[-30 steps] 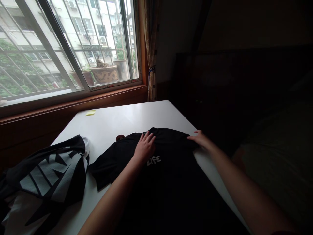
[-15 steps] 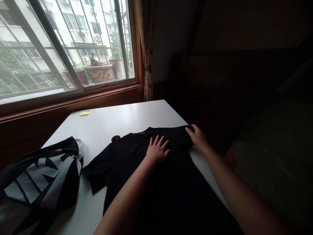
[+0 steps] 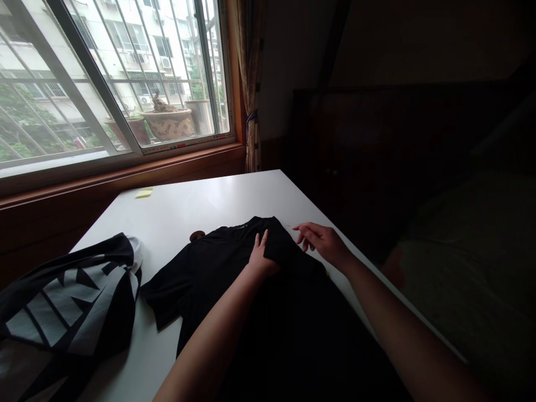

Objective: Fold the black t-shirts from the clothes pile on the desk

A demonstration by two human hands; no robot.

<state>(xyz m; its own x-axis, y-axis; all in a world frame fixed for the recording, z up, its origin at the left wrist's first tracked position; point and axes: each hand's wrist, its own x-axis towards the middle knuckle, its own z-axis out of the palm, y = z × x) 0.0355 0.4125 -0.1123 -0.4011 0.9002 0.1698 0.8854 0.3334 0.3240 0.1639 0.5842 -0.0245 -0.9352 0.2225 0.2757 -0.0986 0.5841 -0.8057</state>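
A black T-shirt [image 3: 221, 262] lies spread on the white table [image 3: 196, 195], its collar toward the window. Its right-hand sleeve is folded inward over the chest. My left hand [image 3: 260, 258] rests flat on the shirt with fingers spread; the folded sleeve covers part of it. Just right of the fold, my right hand [image 3: 322, 240] hovers near the shoulder, fingers loosely bent and apart, holding nothing. The other sleeve [image 3: 167, 290] points out to the left.
Another garment, black with grey and white print [image 3: 71, 301], lies bunched at the left. A round brown object [image 3: 197, 236] sits behind the shirt's shoulder. Yellow sticky notes [image 3: 144, 192] lie near the back edge. Beyond are a barred window and a tied curtain [image 3: 252, 123].
The right-hand sleeve has been folded inward, partly over my left hand. My right hand has let go of it and moved slightly left. My left hand has stayed nearly in place.
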